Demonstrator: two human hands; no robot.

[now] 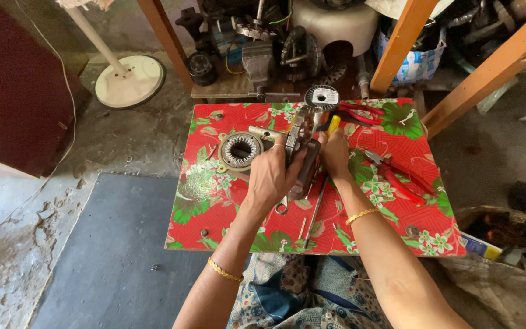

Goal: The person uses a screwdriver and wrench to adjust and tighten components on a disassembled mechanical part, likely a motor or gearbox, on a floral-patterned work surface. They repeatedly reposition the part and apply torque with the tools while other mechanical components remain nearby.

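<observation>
On a low table (pixel 214 234) covered in red floral cloth, the left hand (pixel 270 176) grips a metal motor part (pixel 300 143) held on edge. The right hand (pixel 335 152) is closed around a yellow-handled screwdriver (pixel 333 125) just beside the part. A stator ring (pixel 239 150) lies to the left, red pliers (pixel 397 180) to the right, and a wire spool (pixel 321 96) at the far edge.

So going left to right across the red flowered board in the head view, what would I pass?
Ring-shaped toothed metal part → left hand gripping the motor piece → right hand → red-handled pliers near the board's right side.
</observation>
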